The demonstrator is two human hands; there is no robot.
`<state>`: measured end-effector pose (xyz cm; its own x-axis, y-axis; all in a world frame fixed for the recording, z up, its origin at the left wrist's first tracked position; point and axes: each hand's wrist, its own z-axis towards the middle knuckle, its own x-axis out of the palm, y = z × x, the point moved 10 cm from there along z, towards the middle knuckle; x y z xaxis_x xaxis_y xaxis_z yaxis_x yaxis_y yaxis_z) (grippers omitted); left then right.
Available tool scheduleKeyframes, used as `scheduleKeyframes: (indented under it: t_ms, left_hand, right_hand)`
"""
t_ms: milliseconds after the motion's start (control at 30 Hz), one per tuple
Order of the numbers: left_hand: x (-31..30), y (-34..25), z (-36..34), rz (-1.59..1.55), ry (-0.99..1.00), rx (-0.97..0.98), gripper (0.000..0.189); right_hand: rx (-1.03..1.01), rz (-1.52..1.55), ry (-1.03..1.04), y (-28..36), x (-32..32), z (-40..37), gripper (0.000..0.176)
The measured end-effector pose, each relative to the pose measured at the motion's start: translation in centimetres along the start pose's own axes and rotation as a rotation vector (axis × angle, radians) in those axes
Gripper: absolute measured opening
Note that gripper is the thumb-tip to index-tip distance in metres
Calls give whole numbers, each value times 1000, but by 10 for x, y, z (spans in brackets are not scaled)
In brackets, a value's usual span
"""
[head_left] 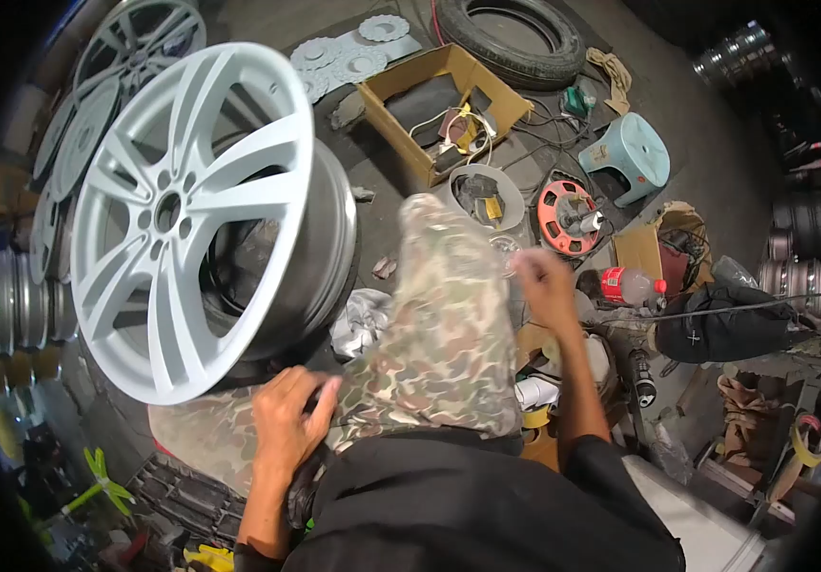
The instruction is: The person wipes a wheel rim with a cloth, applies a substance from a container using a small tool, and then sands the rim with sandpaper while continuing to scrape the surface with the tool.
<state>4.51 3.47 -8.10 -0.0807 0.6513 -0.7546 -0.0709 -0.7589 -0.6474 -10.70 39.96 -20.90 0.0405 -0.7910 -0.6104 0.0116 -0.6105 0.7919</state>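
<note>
Judging from afar, I take this as preparation beside the white wheel (203,198) at left, left grip (288,410) loosely curled, thumb spread, right grip (544,291) too blurred to tell, steadying seemingly called for next.

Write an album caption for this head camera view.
A pale wheel rim beside the left hand; the right hand by a camouflage-clad leg.

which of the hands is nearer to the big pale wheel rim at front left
Left. The left hand is close to the big pale wheel rim, by its lower right edge in the picture. The right hand is farther off, across the camouflage-clad leg.
</note>
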Motion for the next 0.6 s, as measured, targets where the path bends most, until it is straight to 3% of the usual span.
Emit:
scheduleKeyframes:
  t_ms: [67, 100, 133, 167, 267, 333, 433, 500, 533, 600]
  left_hand:
    - [29, 4, 20, 28, 53, -26, 11]
    - [44, 15, 31, 53, 102, -121, 12]
    - [60, 30, 37, 80, 151, -219, 15]
    - [75, 44, 39, 95, 163, -202, 15]
    - [147, 133, 11, 206, 467, -134, 30]
    - [167, 138, -7, 177, 531, -64, 39]
    - [192, 151, -56, 118, 679, -95, 48]
    - [209, 187, -101, 118, 610, -86, 51]
    - [205, 190, -108, -35, 689, -330, 54]
    - [196, 174, -95, -58, 778, -428, 54]
  right_hand:
    - [-54, -64, 66, -23, 59, -11, 16]
    - [-24, 23, 127, -15, 81, -9, 16]
    - [-118, 50, 139, -23, 111, 0, 17]
    - [-114, 108, 182, -16, 135, 13, 17]
    - [-356, 92, 122, -6, 207, 62, 15]
    - [-424, -50, 6, -20, 247, 88, 24]
    - [-142, -296, 184, -75, 313, 135, 23]
    - [-55, -433, 293, -82, 315, 145, 24]
    - [36, -581, 405, -96, 321, 142, 25]
    - [58, -565, 393, -102, 316, 136, 27]
